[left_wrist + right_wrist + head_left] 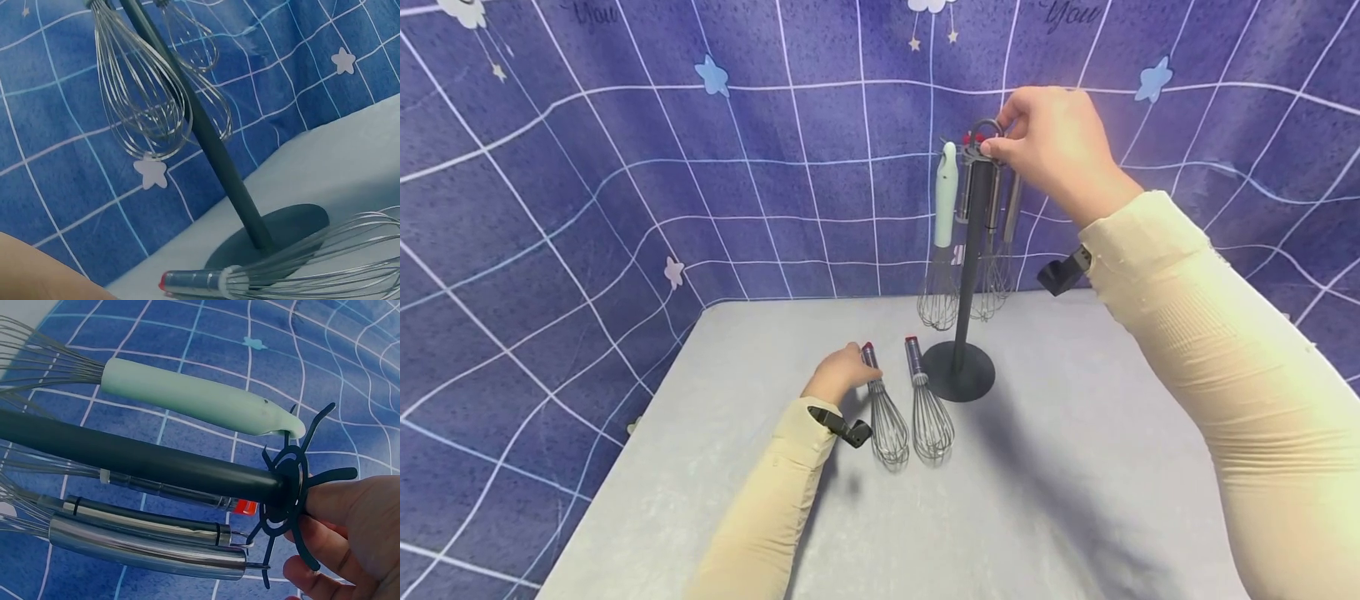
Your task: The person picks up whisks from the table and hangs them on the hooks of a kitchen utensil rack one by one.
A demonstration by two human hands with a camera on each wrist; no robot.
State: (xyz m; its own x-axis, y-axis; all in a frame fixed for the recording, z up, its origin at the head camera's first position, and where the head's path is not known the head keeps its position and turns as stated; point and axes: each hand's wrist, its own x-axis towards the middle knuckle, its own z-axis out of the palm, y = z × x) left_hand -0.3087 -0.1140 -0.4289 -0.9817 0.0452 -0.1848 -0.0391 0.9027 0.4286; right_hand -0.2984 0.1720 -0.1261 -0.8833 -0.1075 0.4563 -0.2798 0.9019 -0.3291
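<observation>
A black whisk stand (pixel 970 250) rises from a round base, with several whisks hanging from its hooked top. My right hand (pixel 1060 142) pinches the stand's top among the hooks, beside the mint-green-handled whisk (pixel 947 200). In the right wrist view, the fingers curl behind the black hooks (pixel 322 415), and steel-handled whisks (pixel 147 550) hang alongside. Down on the table, my left hand (pixel 838 375) grips the handle of the left lying whisk (pixel 887 425), thumb across it. A second red-tipped whisk (pixel 931 417) lies parallel, between that hand and the stand's base (pixel 977 375).
The pale tabletop (pixel 737 350) runs back to a blue gridded curtain (pixel 760 192) with star and cloud patterns. Both forearms wear cream sleeves (pixel 775 492) with black wrist cameras (pixel 1063 271).
</observation>
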